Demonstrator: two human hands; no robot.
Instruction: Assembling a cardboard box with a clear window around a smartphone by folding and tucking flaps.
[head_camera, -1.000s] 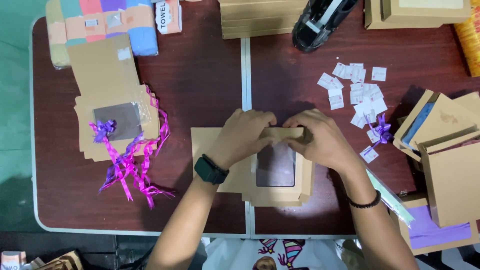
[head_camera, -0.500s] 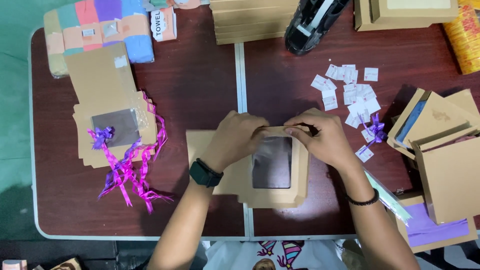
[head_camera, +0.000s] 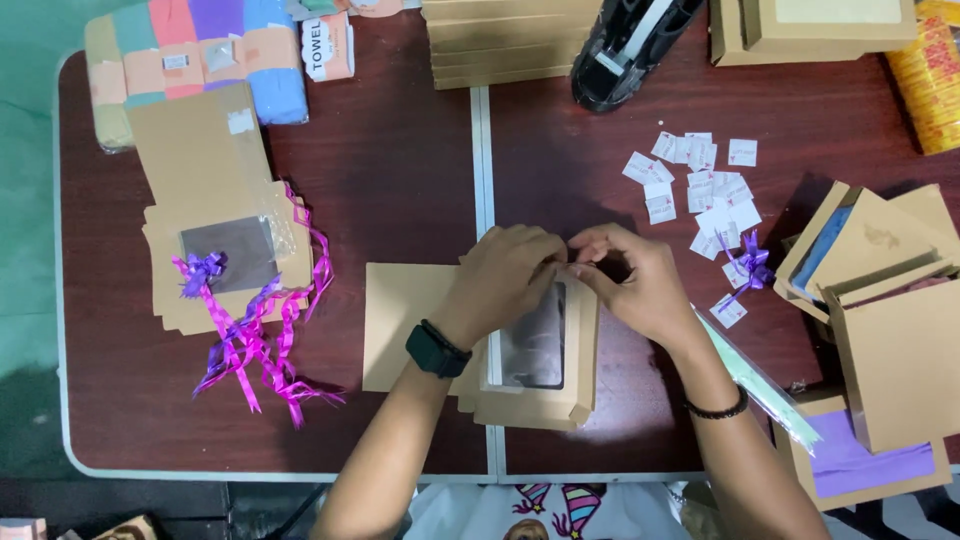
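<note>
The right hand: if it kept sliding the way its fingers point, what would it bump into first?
The right hand points left, toward the left hand. Their fingertips already seem to meet above the windowed box, so it would hit those fingers first.

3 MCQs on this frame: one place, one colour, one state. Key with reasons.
1. Where do the ribbons lie?
A. left of the window box
B. on the tape dispenser
C. under the paper slips

2. What colour is the wristwatch?
A. white
B. black
C. red

3. How do the hands stand?
A. both on the window box's top edge
B. both off the table
C. one on the towels

Key:
1 A, they lie on the table left of the window box.
2 B, its strap and face are dark.
3 A, left hand and right hand meet there.
</note>
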